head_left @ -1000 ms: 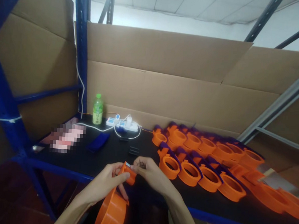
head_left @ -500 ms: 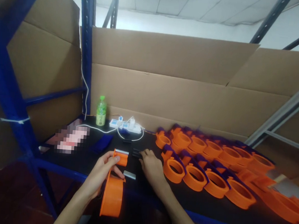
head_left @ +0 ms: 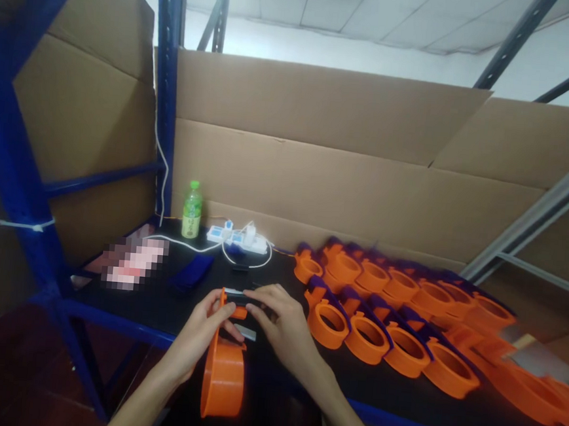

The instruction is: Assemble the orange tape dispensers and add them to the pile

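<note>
My left hand [head_left: 202, 328] is closed around an orange tape dispenser [head_left: 223, 380], held upright above the table's front edge with its round hub downward. At the dispenser's top, by the pale cutting edge, my right hand [head_left: 280, 318] pinches a dark narrow strip [head_left: 237, 298] between thumb and fingers. That strip lies against or just in front of the dispenser head; whether it is seated there I cannot tell. Below my fingers a small silver-grey piece [head_left: 246, 333] rests on the black tabletop, partly covered by the left fingertips.
Rows of orange dispensers with dark blue parts [head_left: 368, 338] fill the right side. Dark blue pieces [head_left: 194, 271] lie at left. Behind stand a green bottle [head_left: 193, 211] and a white power strip [head_left: 238, 239] with cables. Blue rack posts [head_left: 164, 98] and cardboard [head_left: 322, 111] enclose the table.
My right hand has come left from the tabletop with a dark strip, up to the dispenser head. The dispenser in my left hand has shifted slightly right.
</note>
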Tool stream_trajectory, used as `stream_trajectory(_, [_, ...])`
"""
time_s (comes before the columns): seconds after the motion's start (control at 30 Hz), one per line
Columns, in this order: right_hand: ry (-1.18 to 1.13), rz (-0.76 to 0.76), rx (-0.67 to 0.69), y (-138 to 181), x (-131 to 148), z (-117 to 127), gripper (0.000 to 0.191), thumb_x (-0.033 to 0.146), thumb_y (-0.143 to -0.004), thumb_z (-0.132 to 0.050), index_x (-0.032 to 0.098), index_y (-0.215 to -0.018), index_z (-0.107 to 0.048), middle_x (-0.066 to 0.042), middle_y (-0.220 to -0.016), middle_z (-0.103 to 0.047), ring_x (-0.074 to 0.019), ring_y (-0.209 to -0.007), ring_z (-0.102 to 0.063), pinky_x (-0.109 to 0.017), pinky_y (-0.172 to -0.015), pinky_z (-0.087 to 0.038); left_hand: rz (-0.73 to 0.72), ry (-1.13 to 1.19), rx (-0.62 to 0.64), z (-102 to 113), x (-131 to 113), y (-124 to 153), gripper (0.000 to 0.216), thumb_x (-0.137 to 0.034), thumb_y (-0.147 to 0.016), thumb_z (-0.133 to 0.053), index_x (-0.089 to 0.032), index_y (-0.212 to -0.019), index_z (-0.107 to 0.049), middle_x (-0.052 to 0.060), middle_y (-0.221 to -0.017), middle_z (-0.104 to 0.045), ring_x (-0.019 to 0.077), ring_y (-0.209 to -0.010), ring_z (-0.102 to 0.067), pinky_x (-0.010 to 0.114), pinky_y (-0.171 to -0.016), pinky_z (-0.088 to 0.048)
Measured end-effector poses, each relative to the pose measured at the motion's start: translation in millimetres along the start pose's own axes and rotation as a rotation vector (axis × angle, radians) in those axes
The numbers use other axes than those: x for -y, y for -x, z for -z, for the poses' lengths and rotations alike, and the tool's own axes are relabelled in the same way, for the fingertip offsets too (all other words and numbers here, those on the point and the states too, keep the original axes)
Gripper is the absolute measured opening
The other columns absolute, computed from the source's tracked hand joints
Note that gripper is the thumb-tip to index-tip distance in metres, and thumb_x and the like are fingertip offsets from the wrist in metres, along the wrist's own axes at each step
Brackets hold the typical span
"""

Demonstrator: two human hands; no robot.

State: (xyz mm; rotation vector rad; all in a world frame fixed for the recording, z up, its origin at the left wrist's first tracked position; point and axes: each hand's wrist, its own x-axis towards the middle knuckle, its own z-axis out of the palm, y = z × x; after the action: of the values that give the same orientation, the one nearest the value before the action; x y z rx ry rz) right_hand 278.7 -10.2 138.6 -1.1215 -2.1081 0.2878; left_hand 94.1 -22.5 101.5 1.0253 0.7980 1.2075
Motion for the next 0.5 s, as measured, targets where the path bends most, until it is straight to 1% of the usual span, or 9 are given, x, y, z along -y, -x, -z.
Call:
stream_trajectory(0.07, [0.074,0.042,-0.037,1,4,-8,0.023,0.031,-0.094,-0.058,0.028,-0.113,-0.071,-0.005,-0.102,-0.069,-0.0193,-0.097,-0.059,-0.031,-0.079,-0.05,-0.011,-0.038,-0.001,-3,2,2,0.032,-0.041,-0.089,-0.06,-0.021,-0.112,-0.057,0.007,-0.095,-0.074,0.0209,-0.07,-0.074,0.033,-0.069,-0.055])
stream_trajectory(0.17, [0.166,0.065,-0.099,5,6,-22,0.025,0.029,-0.096,-0.055,0.027,-0.116,-0.07,-0.007,-0.098,-0.069,-0.0203,-0.095,-0.057,-0.03,-0.071,-0.049,-0.019,-0.101,-0.036,-5,7,1,0.034,-0.044,-0.09,-0.058,-0.02,-0.115,-0.055,0.004,-0.084,-0.073,0.0177,-0.061,-0.071,0.03,-0.067,-0.053])
stream_trajectory(0.23, [0.208,0.073,-0.111,7,7,-30,0.026,0.027,-0.098,-0.052,0.026,-0.116,-0.071,-0.008,-0.094,-0.069,-0.0206,-0.092,-0.056,-0.03,-0.07,-0.049,-0.008,-0.085,-0.083,-5,11,-1,0.037,-0.045,-0.087,-0.062,-0.02,-0.113,-0.054,0.003,-0.08,-0.072,0.0158,-0.055,-0.068,0.027,-0.061,-0.052])
stream_trajectory(0.3, [0.258,0.083,-0.116,7,11,-35,0.028,0.026,-0.098,-0.05,0.024,-0.117,-0.07,-0.009,-0.093,-0.068,-0.0212,-0.091,-0.056,-0.031,-0.071,-0.05,-0.008,-0.035,-0.128,-5,13,-4,0.039,-0.047,-0.083,-0.067,-0.02,-0.11,-0.055,0.003,-0.083,-0.072,0.0146,-0.052,-0.067,0.026,-0.056,-0.05])
stream_trajectory(0.33, [0.284,0.09,-0.11,4,13,-35,0.029,0.026,-0.098,-0.049,0.024,-0.119,-0.069,-0.01,-0.094,-0.068,-0.0216,-0.091,-0.056,-0.032,-0.072,-0.05,-0.014,-0.008,-0.147,-4,14,-5,0.04,-0.047,-0.083,-0.068,-0.02,-0.109,-0.055,0.003,-0.085,-0.072,0.0145,-0.053,-0.067,0.025,-0.055,-0.05])
stream_trajectory(0.4, [0.313,0.089,-0.054,-8,14,-34,0.032,0.029,-0.099,-0.049,0.025,-0.126,-0.066,-0.01,-0.099,-0.07,-0.0214,-0.095,-0.059,-0.031,-0.075,-0.051,-0.021,0.044,-0.179,-1,13,-8,0.04,-0.049,-0.083,-0.067,-0.021,-0.107,-0.054,0.003,-0.086,-0.071,0.0146,-0.056,-0.068,0.025,-0.056,-0.051])
stream_trajectory(0.47, [0.323,0.028,0.032,-31,9,-29,0.035,0.032,-0.1,-0.045,0.028,-0.13,-0.062,-0.007,-0.107,-0.071,-0.019,-0.101,-0.062,-0.028,-0.082,-0.051,-0.014,0.112,-0.208,2,10,-11,0.04,-0.051,-0.083,-0.066,-0.021,-0.106,-0.053,0.004,-0.087,-0.071,0.0149,-0.058,-0.069,0.026,-0.056,-0.052])
stream_trajectory(0.5, [0.333,-0.029,0.069,-46,4,-27,0.035,0.032,-0.102,-0.043,0.028,-0.131,-0.061,-0.005,-0.11,-0.07,-0.0173,-0.104,-0.063,-0.027,-0.087,-0.05,-0.007,0.15,-0.219,4,8,-12,0.041,-0.051,-0.082,-0.066,-0.021,-0.107,-0.054,0.004,-0.087,-0.071,0.0146,-0.057,-0.068,0.026,-0.056,-0.053])
